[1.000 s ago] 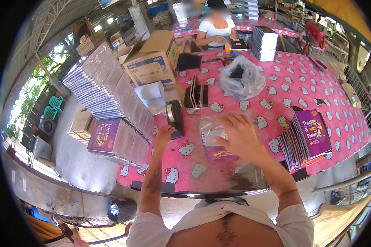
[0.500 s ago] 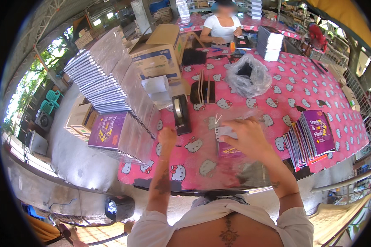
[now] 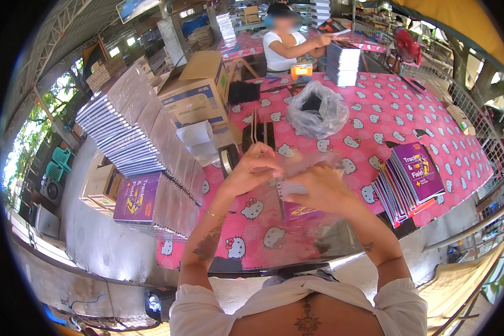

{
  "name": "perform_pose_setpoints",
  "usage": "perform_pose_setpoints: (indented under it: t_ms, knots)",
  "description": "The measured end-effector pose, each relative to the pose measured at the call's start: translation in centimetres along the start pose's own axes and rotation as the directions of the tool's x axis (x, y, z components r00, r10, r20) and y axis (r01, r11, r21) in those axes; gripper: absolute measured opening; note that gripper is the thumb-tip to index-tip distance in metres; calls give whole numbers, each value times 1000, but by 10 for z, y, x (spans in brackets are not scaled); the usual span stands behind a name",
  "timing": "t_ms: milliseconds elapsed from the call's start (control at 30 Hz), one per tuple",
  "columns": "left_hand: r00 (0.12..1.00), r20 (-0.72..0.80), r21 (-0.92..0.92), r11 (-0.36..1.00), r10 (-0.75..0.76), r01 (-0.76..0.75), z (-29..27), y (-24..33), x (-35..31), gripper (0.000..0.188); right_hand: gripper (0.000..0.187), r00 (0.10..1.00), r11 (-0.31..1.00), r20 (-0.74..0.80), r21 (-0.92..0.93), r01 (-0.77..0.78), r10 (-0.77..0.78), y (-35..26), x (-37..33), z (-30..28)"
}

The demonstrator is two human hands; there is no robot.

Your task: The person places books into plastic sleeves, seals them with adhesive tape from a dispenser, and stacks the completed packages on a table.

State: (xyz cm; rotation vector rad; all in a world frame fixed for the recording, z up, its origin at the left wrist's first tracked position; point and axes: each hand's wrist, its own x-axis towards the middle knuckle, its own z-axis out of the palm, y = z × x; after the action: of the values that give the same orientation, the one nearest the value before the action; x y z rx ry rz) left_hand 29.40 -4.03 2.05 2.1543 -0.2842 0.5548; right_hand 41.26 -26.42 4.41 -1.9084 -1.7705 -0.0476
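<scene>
A purple spiral notebook (image 3: 300, 213) lies in front of me beneath clear plastic film (image 3: 263, 228), partly covered by my hands. My right hand (image 3: 323, 187) rests over its upper part, fingers stretched out and apart. Beside it, at the notebook's upper left corner, my left hand (image 3: 253, 168) has its thumb and fingertips brought together; what is between them, if anything, is too small to make out. A black tape dispenser (image 3: 227, 159) stands just left of this hand, partly hidden by it.
Tall stacks of plastic-wrapped spiral notebooks (image 3: 145, 137) stand on the left. A fanned pile of notebooks (image 3: 411, 176) lies at right. Farther back are a cardboard box (image 3: 195, 95), a dark holder (image 3: 266, 134), a clear plastic bag (image 3: 319, 115) and a co-worker (image 3: 285, 47) beside another notebook stack (image 3: 343, 63).
My left hand has moved from beside the tape dispenser rightward to the notebook's corner. My right hand stays over the notebook. The co-worker now reaches toward the far stack.
</scene>
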Motion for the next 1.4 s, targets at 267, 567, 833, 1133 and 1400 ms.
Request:
perform_pose_setpoints:
  t_ms: [267,567,833,1133,1400]
  knots:
    - [1000,1,232,973,2,-2,22,20,16,18,51,882,864,-324,478,-159,341,100,-92,-6]
    - [993,80,473,874,84,-113,85,-18,32,16,68,989,973,15,181,145,-150,95,-76,41]
    - [940,-246,323,894,-237,310,113,-37,31,79,58,989,922,-91,361,142,-116,104,-72,56]
    - [978,-209,210,977,-4,49,59,79,28,14,64,962,514,207,814,-272,180,128,26,46]
    - [830,-12,-489,728,-557,481,88,-39,-11,33,47,939,512,-126,857,-60,320,164,8,52]
